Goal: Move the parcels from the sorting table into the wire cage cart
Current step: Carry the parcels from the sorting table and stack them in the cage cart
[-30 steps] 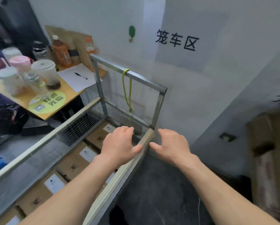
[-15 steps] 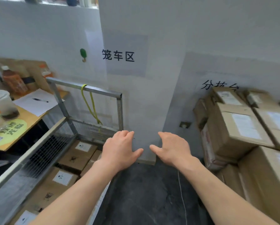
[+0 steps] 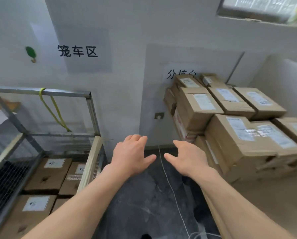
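Brown cardboard parcels (image 3: 247,140) with white labels are stacked on the sorting table (image 3: 268,195) at the right. The wire cage cart (image 3: 91,107) stands at the left, and several parcels (image 3: 47,175) lie flat inside it. My left hand (image 3: 130,154) and my right hand (image 3: 189,157) hover side by side over the dark floor between cart and table. Both hands are empty, with fingers relaxed and thumbs pointing inward. My right hand is close to the nearest stacked parcel without touching it.
A white wall with two paper signs runs behind everything. A thin white cord (image 3: 170,185) trails across the dark floor (image 3: 144,204). A yellow strap (image 3: 53,109) hangs from the cart's top rail. A wooden rail (image 3: 91,163) edges the cart's near side.
The view has swung right, from the cart and a cluttered desk toward the stacked parcels. My hands have left the cart's rail and now hover over the floor, still empty.
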A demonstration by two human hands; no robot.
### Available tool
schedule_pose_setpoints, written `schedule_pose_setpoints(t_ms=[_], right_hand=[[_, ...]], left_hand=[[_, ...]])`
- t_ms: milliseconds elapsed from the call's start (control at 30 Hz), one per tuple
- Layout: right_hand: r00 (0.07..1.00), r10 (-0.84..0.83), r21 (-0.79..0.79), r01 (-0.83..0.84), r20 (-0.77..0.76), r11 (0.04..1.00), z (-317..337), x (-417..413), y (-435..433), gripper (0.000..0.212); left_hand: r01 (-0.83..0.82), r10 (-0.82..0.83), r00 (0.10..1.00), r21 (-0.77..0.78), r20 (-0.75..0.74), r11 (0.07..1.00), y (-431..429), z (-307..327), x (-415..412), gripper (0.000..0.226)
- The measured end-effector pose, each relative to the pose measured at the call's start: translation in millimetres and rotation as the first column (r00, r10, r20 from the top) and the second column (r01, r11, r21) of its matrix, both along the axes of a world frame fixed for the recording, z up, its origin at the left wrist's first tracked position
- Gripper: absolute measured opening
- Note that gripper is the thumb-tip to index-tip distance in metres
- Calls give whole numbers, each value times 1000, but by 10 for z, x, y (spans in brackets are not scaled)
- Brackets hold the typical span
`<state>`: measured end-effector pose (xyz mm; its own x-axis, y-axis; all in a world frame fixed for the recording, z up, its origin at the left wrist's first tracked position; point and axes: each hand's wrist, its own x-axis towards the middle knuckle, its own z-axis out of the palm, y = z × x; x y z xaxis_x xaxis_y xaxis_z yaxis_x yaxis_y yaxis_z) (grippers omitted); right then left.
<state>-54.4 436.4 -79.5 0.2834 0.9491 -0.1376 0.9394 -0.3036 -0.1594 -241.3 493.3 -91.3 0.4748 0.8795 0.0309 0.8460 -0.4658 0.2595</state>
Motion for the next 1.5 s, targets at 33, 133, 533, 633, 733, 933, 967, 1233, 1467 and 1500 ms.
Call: schedule_pose_setpoints(t_ms=[33, 133, 533, 633, 733, 933, 967, 1233, 1467, 1500], right_hand=[[1000, -21, 7, 21, 0, 1000, 17, 41, -99, 72], [996, -87, 31, 87, 11, 996, 73, 178, -397, 73], [948, -317, 149, 317, -22, 937, 368, 964, -1333, 55], [944, -328, 182, 328, -28, 927, 444, 1269, -1438, 51], [934, -357, 172, 357, -34, 918, 424, 1610, -1534, 50], [915, -400, 111, 403, -45, 909, 283, 2224, -1504, 54], [916, -399, 104, 402, -43, 910, 254, 2315, -1473, 54], [932, -358, 105, 363, -58, 926, 113, 2811, -1197, 55], [938, -331, 103, 341, -98, 935, 58, 3046, -1056, 59], [939, -327, 95, 337, -109, 937, 61, 3062, -1037, 60]], left_hand=[[27, -27, 1000, 1, -2, 1000, -57, 7, 52, 70], [102, -101, 995, 8, -10, 995, -217, 33, 215, 71], [308, -308, 951, 28, -6, 951, -717, 244, 1178, 76], [324, -324, 946, 39, 5, 945, -773, 311, 1491, 76], [333, -334, 943, 35, 4, 942, -821, 358, 1821, 75], [302, -301, 953, -20, 28, 953, -823, 353, 2384, 77], [293, -293, 956, -34, 28, 955, -812, 342, 2463, 76], [224, -225, 974, -96, 3, 970, -739, 232, 2936, 67], [170, -171, 985, -118, 6, 978, -678, 160, 3106, 67], [154, -153, 988, -136, 18, 979, -670, 151, 3127, 66]])
